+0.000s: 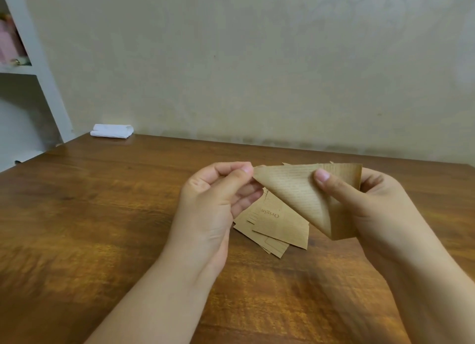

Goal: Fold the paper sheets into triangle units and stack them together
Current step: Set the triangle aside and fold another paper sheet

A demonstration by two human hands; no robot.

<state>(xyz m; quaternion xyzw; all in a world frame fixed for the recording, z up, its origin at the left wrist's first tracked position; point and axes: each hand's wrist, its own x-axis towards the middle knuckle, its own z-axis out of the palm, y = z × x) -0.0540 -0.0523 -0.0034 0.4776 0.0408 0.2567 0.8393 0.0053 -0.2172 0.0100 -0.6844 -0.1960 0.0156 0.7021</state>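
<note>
Your left hand (216, 202) pinches one corner of the brown printed sheet (303, 192) and your right hand (359, 204) pinches the other, above the pile of paper sheets (272, 230) on the wooden table (102, 215). It looks thin and floppy, so grip near the crease.

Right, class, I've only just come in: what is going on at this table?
A person is folding brown printed paper. Both hands hold one folded sheet in the air above the wooden table: the left hand pinches its left corner, and the right hand grips its right side with the thumb on top. It already looks roughly triangular. A small pile of paper pieces lies on the table beneath. A folded white cloth sits at the far edge.
</note>
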